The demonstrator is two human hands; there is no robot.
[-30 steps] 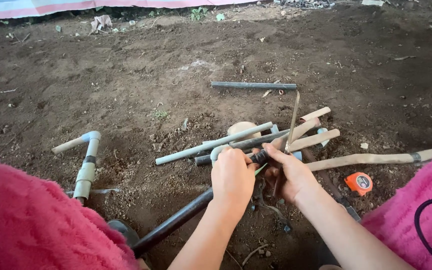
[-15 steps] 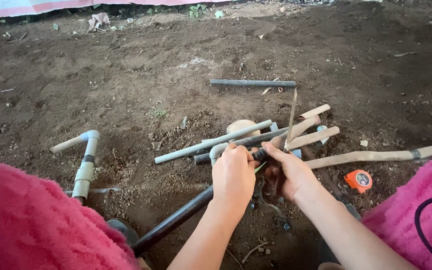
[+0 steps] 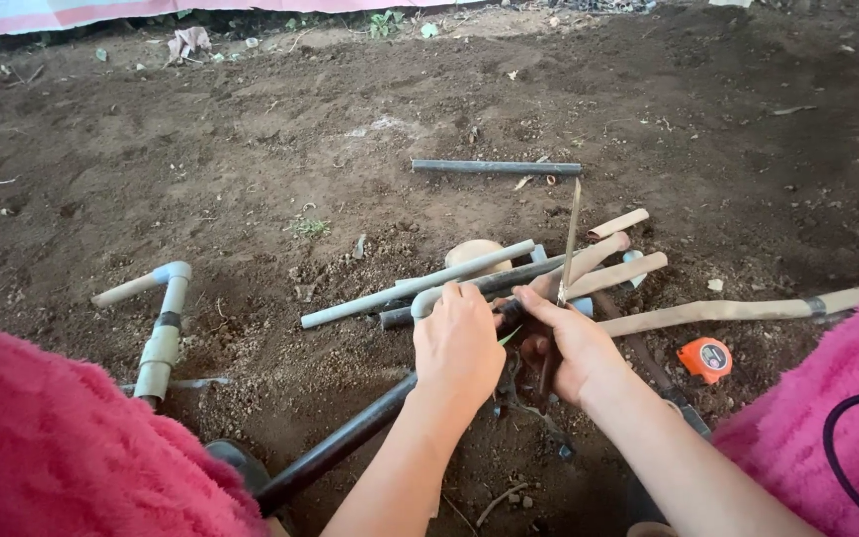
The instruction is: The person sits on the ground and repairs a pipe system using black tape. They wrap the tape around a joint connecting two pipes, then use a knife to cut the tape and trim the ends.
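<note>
**Two hands meet over a bundle of pipes on bare soil**

Head view: The person's left hand (image 3: 459,343) is curled over the near end of a grey pipe (image 3: 420,283) that runs up and to the right across the dirt ground (image 3: 251,149); the fingers are bent down around it, so the grip looks closed, though the palm side is hidden. The right hand (image 3: 574,348) sits just beside the left, touching or nearly touching it, with its fingers folded around a dark object whose kind cannot be told; a thin stick (image 3: 571,239) rises almost upright from just above this hand. A black pipe (image 3: 340,447) comes in from the lower left and ends under the left wrist. The grey pipe lies among several others: a darker pipe (image 3: 509,278) just beside it and tan wooden pieces (image 3: 613,273) fanned out beyond the right hand. A long tan handle (image 3: 728,310) stretches away to the right. An orange tape measure (image 3: 705,359) rests on the soil near the right forearm. Well to the left stands a pale pipe elbow assembly (image 3: 163,328), and a separate grey pipe length (image 3: 496,167) lies farther off. Pink fleece sleeves (image 3: 72,438) fill the lower corners.
</note>
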